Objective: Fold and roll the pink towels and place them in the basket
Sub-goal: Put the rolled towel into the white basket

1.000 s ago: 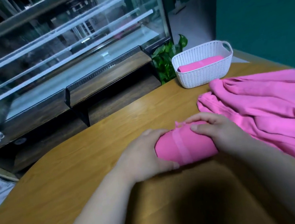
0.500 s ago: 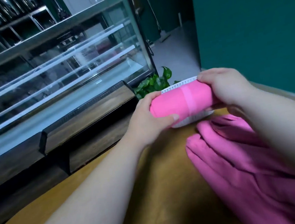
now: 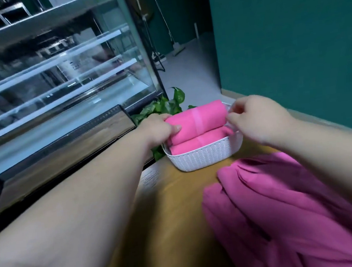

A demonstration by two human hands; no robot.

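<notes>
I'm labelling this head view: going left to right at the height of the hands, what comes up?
From the left: glass display case → left hand → rolled towel → right hand → green wall.

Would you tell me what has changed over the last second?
Both hands lifted the rolled towel off the table and carried it forward into the basket by the roll inside. The left hand grips one end; the right hand touches the other. The loose towels stayed put.

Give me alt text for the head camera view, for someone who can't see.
A left hand and a right hand hold a rolled pink towel by its ends at the far side of a white basket, behind a second roll lying inside. The basket stands on a wooden table near a heap of loose pink towels.
</notes>
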